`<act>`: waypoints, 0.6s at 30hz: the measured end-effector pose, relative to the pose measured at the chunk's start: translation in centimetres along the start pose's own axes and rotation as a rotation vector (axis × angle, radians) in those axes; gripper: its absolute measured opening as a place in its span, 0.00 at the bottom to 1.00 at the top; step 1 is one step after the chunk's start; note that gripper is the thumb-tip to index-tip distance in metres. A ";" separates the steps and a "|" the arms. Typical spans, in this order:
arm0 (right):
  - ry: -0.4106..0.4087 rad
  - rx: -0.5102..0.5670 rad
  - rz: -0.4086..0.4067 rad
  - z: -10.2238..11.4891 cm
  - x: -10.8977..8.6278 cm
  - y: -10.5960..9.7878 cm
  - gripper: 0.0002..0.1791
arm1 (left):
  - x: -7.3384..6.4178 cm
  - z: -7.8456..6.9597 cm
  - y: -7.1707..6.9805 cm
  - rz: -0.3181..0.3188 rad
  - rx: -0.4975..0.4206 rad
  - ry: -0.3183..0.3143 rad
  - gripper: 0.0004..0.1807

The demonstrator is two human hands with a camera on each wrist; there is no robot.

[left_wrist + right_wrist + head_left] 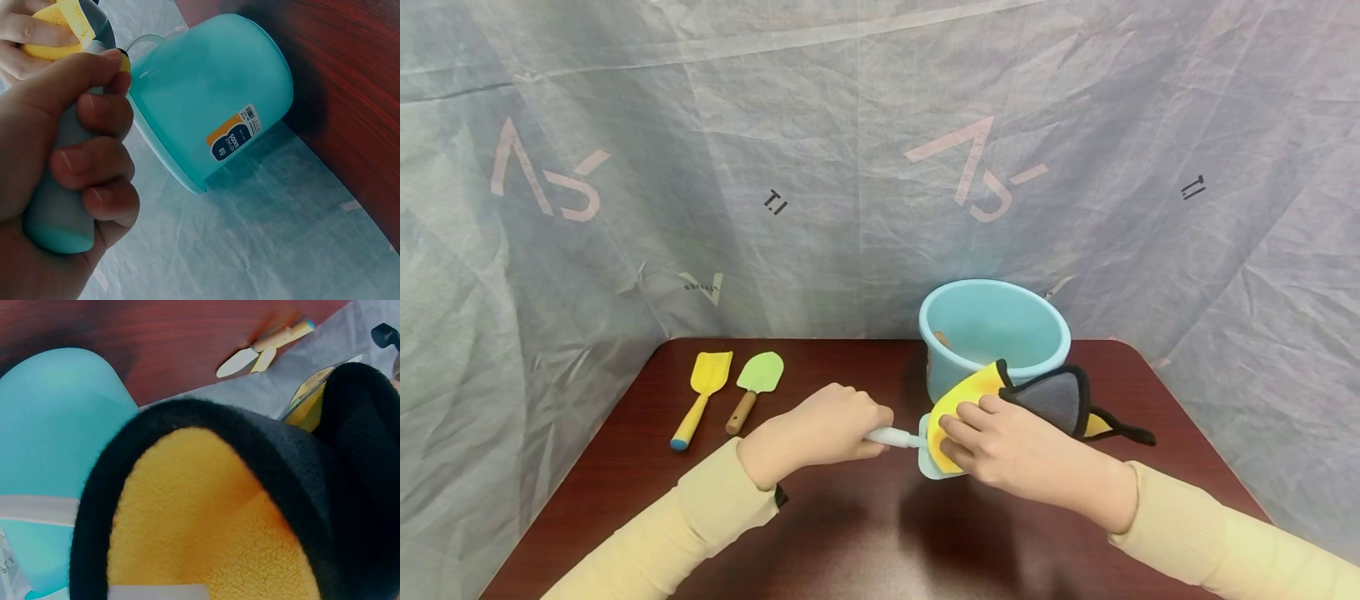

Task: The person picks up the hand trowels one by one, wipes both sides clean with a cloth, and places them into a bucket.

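My left hand (pixel 827 427) grips the pale grey handle of a small hand shovel (pixel 891 436), with its fingers curled round it; the handle's teal end shows below the fist in the left wrist view. The shovel's light blue blade points right, largely covered by a cloth (pixel 972 393). This cloth is yellow and fleecy on one side, dark grey on the other, with black edging. My right hand (pixel 1011 446) holds the cloth folded against the blade, fingers on the yellow side. The rest of the cloth hangs off to the right, ending in a black loop.
Behind the right hand stands a light blue bucket (pixel 951 379), with a brown handle tip (pixel 942 338) showing inside. On the table's left lie a yellow shovel (pixel 703 387) and a green trowel (pixel 762 372) with a wooden handle. Grey sheeting (pixel 850 208) hangs around the dark red table (pixel 850 533).
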State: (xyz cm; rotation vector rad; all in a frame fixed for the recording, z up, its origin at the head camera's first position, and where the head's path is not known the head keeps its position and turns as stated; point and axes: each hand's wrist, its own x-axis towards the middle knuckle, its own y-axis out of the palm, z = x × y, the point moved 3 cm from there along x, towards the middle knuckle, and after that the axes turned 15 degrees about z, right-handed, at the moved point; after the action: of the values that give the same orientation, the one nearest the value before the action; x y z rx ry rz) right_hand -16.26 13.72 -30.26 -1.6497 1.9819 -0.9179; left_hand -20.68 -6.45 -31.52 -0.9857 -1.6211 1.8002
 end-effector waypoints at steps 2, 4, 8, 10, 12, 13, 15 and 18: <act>-0.003 0.004 0.003 0.0 0.0 0.0 0.24 | -0.1 0.0 0.1 -0.001 0.000 -0.001 0.07; -0.006 0.006 0.005 0.1 0.0 0.1 0.24 | -0.2 0.0 0.2 -0.003 -0.003 -0.002 0.07; -0.008 0.012 0.016 0.2 -0.2 0.1 0.24 | -0.5 0.1 0.4 -0.009 -0.003 -0.005 0.08; -0.009 0.013 0.022 0.2 -0.3 0.1 0.24 | -0.6 0.2 0.4 -0.011 0.002 -0.007 0.08; -0.011 0.015 0.025 0.2 -0.4 0.1 0.23 | -0.7 0.2 0.5 -0.017 0.009 -0.008 0.08; -0.014 0.017 0.026 0.2 -0.4 0.2 0.23 | -0.8 0.3 0.5 -0.019 0.013 -0.009 0.08; -0.016 0.020 0.030 0.2 -0.5 0.2 0.23 | -1.0 0.3 0.6 -0.023 0.017 -0.007 0.08; -0.020 0.030 0.035 0.2 -0.6 0.1 0.22 | -1.2 0.4 0.7 -0.024 0.021 -0.005 0.07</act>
State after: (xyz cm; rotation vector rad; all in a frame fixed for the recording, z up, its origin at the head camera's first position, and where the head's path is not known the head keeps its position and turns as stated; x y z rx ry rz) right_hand -16.07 14.27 -30.60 -1.5965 1.9683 -0.9097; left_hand -20.25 -7.72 -31.95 -0.9497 -1.6063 1.8017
